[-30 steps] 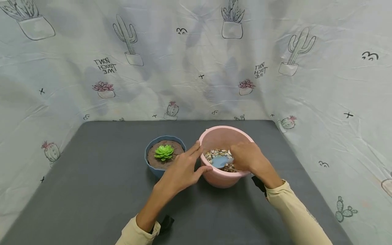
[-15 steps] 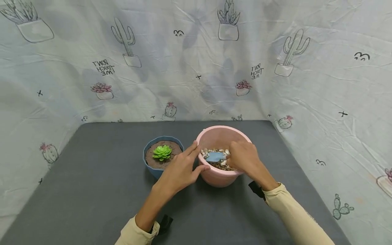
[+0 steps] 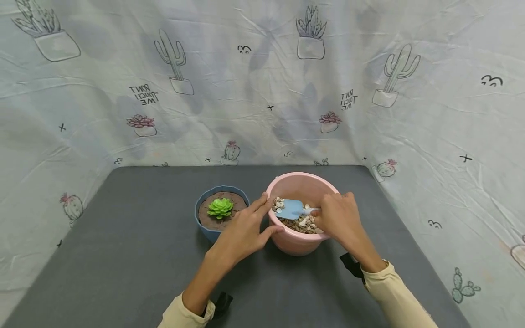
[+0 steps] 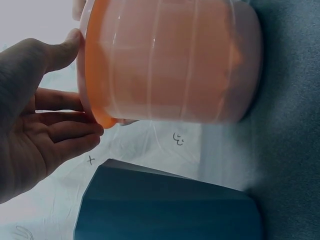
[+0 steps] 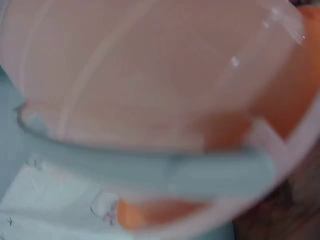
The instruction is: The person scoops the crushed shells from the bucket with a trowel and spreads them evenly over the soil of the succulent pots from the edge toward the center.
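My left hand (image 3: 244,228) grips the left rim of a pink bucket (image 3: 297,245), its thumb on the near side and fingers spread farther along. In the left wrist view the thumb and fingertips meet the rim of the bucket (image 4: 165,60). Inside lie pale pebbles or shell bits (image 3: 304,223). My right hand (image 3: 340,216) holds a small light-blue trowel (image 3: 291,209) by its pale handle, with the blade pointing left over the pebbles. In the right wrist view a blurred grey curved bar (image 5: 150,167) crosses the bucket's side; the right fingers are hidden there.
A blue faceted pot (image 3: 211,233) with brown soil (image 3: 207,214) and a green succulent (image 3: 220,208) stands just left of the bucket, beside my left hand. The dark grey tabletop (image 3: 135,246) meets a white printed cloth (image 3: 246,100) at the back and sides.
The trowel blade has shifted left and come up from among the pebbles, showing more of its handle. My right hand has turned and moved slightly right; the left stays at the rim.
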`<state>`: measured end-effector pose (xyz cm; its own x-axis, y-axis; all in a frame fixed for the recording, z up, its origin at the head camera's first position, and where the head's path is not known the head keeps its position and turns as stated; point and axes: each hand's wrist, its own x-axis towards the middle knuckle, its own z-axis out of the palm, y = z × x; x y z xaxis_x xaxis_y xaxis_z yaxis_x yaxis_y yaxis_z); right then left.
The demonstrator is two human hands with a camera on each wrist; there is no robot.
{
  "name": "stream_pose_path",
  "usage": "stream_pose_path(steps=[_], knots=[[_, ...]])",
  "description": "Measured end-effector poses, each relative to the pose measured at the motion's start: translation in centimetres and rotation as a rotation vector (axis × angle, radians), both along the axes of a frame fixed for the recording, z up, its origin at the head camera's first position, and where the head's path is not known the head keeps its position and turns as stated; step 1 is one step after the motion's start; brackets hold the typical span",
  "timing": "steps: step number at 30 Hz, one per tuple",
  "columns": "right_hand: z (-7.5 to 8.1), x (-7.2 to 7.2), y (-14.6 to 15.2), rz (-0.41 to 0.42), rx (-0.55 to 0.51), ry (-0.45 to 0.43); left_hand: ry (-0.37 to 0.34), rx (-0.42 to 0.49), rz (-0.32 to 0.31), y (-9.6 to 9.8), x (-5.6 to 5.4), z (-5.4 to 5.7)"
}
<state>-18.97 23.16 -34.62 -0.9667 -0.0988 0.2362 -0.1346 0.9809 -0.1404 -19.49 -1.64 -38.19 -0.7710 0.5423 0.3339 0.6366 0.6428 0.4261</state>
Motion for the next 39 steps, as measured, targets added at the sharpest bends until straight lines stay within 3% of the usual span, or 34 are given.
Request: stream_pose_path(steps=[3, 12, 17, 24, 28, 31, 35, 37, 39], knots=[[0.3, 0.6, 0.5, -0.01, -0.01, 0.079, 0.0, -0.006, -0.002, 0.1, 0.1, 0.1], [0.5, 2.0, 1.2, 0.009, -0.132, 0.14, 0.001, 0.005, 0.012, 0.1, 0.2, -0.2], [2.0, 3.1, 1.7, 0.052, -0.096, 0.196, -0.001, 0.022, 0.015, 0.2, 0.4, -0.3], [4.3, 3.6, 2.0, 0.06, -0.101, 0.199, -0.064, 0.035, 0.031, 0.1, 0.5, -0.2], [4.9, 3.3, 0.3, 0.105, -0.114, 0.224, -0.084, 0.03, 0.025, -1.8, 0.5, -0.2], [5.3, 3.2, -1.2, 0.141, -0.125, 0.229, -0.055, 0.074, 0.027, -3.8, 0.5, -0.3], [5.4, 3.0, -3.8, 0.181, -0.159, 0.19, -0.034, 0.158, 0.111, -7.7, 0.5, -0.2], [5.4, 2.8, -5.2, 0.202, -0.182, 0.168, -0.088, 0.164, 0.173, -9.8, 0.3, -0.2], [5.1, 2.5, -6.8, 0.222, -0.193, 0.148, -0.201, 0.158, 0.22, -11.7, 0.1, -0.3]])
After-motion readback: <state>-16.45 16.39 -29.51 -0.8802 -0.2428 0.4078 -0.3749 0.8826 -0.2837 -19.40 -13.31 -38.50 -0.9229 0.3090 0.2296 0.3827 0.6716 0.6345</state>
